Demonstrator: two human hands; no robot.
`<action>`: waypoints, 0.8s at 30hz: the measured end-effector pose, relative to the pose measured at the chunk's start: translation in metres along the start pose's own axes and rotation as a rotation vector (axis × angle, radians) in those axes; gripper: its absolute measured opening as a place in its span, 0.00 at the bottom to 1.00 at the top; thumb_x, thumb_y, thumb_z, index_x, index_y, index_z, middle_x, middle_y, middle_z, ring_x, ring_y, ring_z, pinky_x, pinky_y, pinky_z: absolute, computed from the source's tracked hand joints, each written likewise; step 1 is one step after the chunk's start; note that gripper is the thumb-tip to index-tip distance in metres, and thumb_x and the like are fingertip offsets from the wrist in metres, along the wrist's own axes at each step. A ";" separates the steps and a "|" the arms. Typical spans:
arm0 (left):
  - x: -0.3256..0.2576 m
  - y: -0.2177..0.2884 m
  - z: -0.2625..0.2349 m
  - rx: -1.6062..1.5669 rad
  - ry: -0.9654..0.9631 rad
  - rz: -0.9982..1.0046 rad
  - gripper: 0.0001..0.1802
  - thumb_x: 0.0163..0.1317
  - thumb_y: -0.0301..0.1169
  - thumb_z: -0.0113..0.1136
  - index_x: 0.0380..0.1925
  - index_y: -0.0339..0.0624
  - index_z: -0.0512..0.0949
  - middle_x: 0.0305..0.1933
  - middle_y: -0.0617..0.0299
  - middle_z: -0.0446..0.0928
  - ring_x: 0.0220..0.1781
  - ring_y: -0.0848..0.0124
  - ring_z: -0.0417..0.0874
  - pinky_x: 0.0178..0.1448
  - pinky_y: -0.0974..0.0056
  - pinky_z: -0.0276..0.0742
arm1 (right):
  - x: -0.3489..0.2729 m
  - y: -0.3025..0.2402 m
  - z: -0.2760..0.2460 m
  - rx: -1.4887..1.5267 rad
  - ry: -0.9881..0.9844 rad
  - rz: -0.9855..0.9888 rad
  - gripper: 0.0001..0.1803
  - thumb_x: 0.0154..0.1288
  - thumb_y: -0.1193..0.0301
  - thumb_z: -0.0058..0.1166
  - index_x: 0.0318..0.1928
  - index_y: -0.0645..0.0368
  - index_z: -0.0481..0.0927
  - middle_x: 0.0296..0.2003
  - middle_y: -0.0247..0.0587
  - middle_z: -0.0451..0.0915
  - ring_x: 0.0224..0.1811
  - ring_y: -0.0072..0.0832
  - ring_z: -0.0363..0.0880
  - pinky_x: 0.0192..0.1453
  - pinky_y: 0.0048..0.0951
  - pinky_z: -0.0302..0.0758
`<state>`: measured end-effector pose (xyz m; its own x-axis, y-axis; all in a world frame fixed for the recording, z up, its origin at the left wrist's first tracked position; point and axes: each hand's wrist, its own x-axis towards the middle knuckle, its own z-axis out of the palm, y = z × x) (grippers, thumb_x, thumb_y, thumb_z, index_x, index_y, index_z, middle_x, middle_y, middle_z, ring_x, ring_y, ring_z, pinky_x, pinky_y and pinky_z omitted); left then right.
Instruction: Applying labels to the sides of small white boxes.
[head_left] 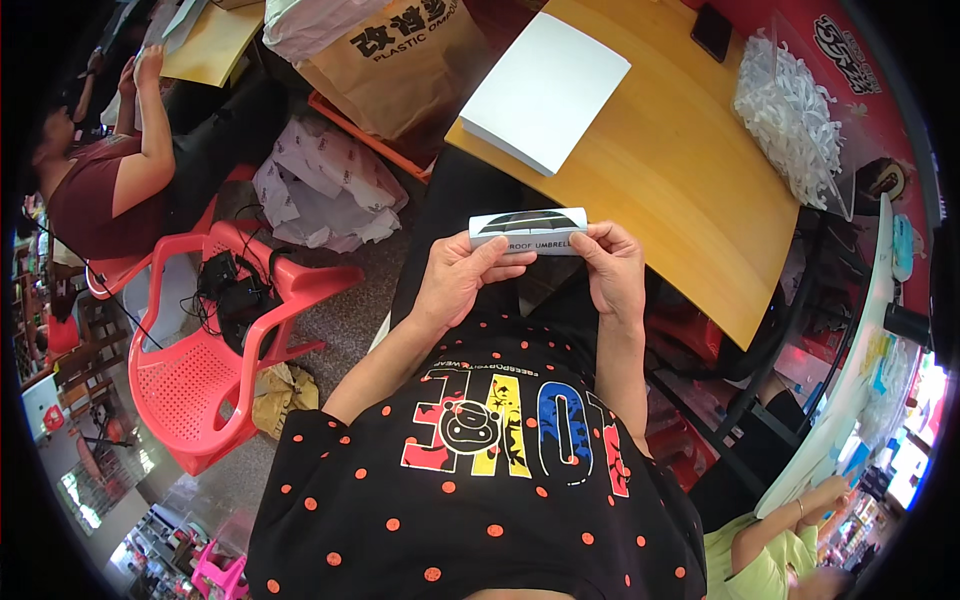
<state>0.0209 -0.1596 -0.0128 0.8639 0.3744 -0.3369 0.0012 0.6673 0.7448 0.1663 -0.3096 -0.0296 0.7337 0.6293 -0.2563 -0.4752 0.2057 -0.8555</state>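
A slim white and grey umbrella box (528, 228) with a picture of a dark umbrella on it lies level across the middle, just off the near corner of the table. My left hand (462, 280) pinches its left end, thumb on the near face. At the opposite end, my right hand (612, 268) grips it the same way. The fingers behind the box are partly hidden. Beyond it, a stack of white paper sheets (548, 88) rests on the wooden table (690, 180), touched by neither hand.
A clear container of white strips (792, 110) and a dark phone (712, 32) are on the table's far side. Left of me stand a red plastic chair (195, 400) holding black cables (235, 290) and a large brown bag (390, 75). Other people sit at left and lower right.
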 end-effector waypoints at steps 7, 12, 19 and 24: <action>0.000 -0.001 0.000 -0.005 -0.025 0.005 0.15 0.70 0.28 0.49 0.50 0.27 0.75 0.48 0.47 0.80 0.48 0.62 0.84 0.50 0.65 0.84 | 0.000 0.003 -0.002 -0.016 -0.009 0.000 0.05 0.56 0.80 0.64 0.33 0.64 0.81 0.29 0.36 0.83 0.30 0.18 0.79 0.40 0.18 0.75; -0.001 -0.003 -0.002 0.003 -0.041 0.010 0.16 0.70 0.29 0.49 0.51 0.26 0.74 0.48 0.46 0.80 0.48 0.61 0.84 0.50 0.63 0.84 | -0.001 -0.001 0.000 -0.032 -0.010 0.013 0.04 0.56 0.80 0.63 0.33 0.64 0.81 0.29 0.37 0.83 0.30 0.18 0.79 0.40 0.19 0.75; -0.001 -0.005 -0.004 0.030 -0.037 0.013 0.16 0.70 0.29 0.49 0.51 0.27 0.75 0.48 0.47 0.80 0.47 0.60 0.84 0.50 0.63 0.84 | -0.003 -0.002 0.002 -0.025 -0.022 0.032 0.06 0.57 0.79 0.62 0.36 0.66 0.82 0.32 0.40 0.84 0.33 0.20 0.80 0.43 0.21 0.76; 0.001 -0.004 -0.004 -0.006 -0.037 -0.011 0.16 0.70 0.29 0.49 0.51 0.28 0.74 0.49 0.48 0.79 0.47 0.61 0.84 0.49 0.64 0.84 | -0.003 0.000 0.001 -0.053 -0.069 0.035 0.07 0.59 0.78 0.60 0.38 0.68 0.83 0.34 0.41 0.84 0.34 0.22 0.81 0.45 0.22 0.76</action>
<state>0.0193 -0.1594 -0.0188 0.8819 0.3433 -0.3231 0.0078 0.6747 0.7381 0.1638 -0.3112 -0.0282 0.6810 0.6860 -0.2561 -0.4719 0.1438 -0.8698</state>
